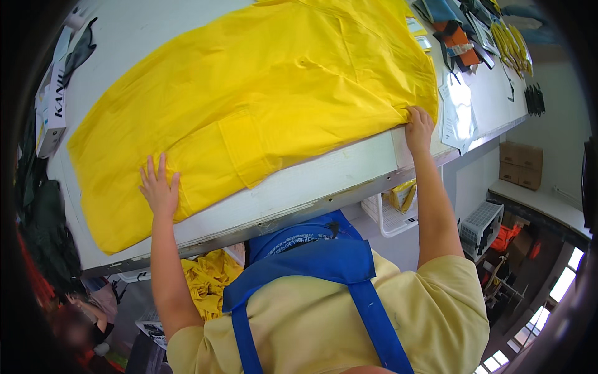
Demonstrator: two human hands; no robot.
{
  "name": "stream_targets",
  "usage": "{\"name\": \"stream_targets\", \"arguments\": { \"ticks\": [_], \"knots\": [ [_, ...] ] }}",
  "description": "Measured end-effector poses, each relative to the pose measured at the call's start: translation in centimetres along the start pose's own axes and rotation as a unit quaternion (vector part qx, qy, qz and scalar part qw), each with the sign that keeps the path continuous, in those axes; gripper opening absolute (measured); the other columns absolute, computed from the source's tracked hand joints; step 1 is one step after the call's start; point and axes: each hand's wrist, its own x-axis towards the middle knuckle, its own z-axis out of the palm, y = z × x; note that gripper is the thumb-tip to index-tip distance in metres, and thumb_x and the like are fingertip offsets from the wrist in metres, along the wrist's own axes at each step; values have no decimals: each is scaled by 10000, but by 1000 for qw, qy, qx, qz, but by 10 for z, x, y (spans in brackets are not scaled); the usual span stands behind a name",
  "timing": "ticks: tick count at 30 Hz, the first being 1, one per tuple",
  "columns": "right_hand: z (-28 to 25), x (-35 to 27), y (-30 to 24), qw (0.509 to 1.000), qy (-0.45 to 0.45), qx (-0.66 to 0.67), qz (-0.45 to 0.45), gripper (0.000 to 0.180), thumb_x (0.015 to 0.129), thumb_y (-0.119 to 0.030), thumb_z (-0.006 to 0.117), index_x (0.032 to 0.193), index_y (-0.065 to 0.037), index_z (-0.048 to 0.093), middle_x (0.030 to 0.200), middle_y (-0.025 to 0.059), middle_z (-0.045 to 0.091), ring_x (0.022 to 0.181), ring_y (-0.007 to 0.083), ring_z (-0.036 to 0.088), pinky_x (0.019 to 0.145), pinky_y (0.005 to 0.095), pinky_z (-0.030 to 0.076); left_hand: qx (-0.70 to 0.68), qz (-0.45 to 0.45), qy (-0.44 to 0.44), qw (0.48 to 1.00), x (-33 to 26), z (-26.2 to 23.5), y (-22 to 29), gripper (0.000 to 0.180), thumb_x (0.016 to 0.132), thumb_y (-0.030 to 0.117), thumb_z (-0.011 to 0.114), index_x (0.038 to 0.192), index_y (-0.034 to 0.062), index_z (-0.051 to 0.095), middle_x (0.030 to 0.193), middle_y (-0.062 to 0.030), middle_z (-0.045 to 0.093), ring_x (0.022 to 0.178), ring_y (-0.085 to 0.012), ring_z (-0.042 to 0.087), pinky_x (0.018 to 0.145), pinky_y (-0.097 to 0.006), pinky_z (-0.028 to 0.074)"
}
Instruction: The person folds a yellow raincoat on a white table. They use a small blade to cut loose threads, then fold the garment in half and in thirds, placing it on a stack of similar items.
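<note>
Yellow work trousers lie spread lengthwise across the white table, with a stitched side pocket near their front edge. My left hand rests flat on the leg part at the left, fingers spread on the cloth. At the right end, my right hand has its fingers curled on the near corner of the trousers and pinches the fabric. Small creases run from that corner into the cloth.
The white table's front edge runs before me. Clear plastic bags lie right of the trousers; folded dark and orange items sit beyond. A long box stands at the left. Below are yellow cloth and a white basket. A person is at lower left.
</note>
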Motion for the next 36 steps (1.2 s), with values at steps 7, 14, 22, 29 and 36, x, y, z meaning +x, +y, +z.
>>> {"name": "stream_targets", "arguments": {
  "ticks": [7, 14, 22, 29, 36],
  "knots": [
    [-5, 26, 70, 983, -170, 15, -63, 235, 734, -45, 544, 921, -104, 673, 916, 86, 635, 953, 284, 565, 883, 403, 403, 10, -1, 9, 1000, 0, 8, -6, 582, 904, 455, 495, 1435, 317, 298, 1530, -48, 183, 1377, -394, 187, 1014, -662, 240],
    [-19, 18, 28, 958, -263, 72, -88, 248, 708, -7, 524, 916, -103, 620, 960, 111, 613, 1006, 311, 541, 842, 403, 427, 4, 14, 23, 1000, -14, 9, -1, 608, 885, 457, 516, 1436, 304, 307, 1531, -49, 181, 1384, -383, 170, 1013, -668, 227],
    [-71, 76, 19, 815, -579, 22, -17, 375, 766, -157, 663, 1137, -112, 630, 1181, 153, 598, 1144, 307, 531, 986, 370, 402, -50, 4, -60, 997, -60, -24, 18, 619, 854, 459, 561, 1414, 304, 346, 1509, -75, 214, 1361, -422, 178, 1013, -698, 161],
    [20, 76, -115, 933, -268, 69, -231, 488, 892, -337, 541, 1338, -159, 457, 1458, 122, 325, 1346, 339, 272, 1096, 487, 207, -74, -17, -40, 996, 33, -27, 7, 589, 890, 496, 488, 1415, 262, 356, 1505, -141, 213, 1366, -431, 179, 1080, -614, 120],
    [8, 128, -125, 892, -368, 173, -197, 426, 846, -392, 599, 1192, -142, 606, 1316, 120, 487, 1236, 329, 420, 1038, 468, 311, -75, 98, -14, 992, 151, -45, 75, 557, 910, 453, 476, 1418, 261, 349, 1506, -87, 248, 1381, -368, 200, 1099, -571, 144]
  ]
}}
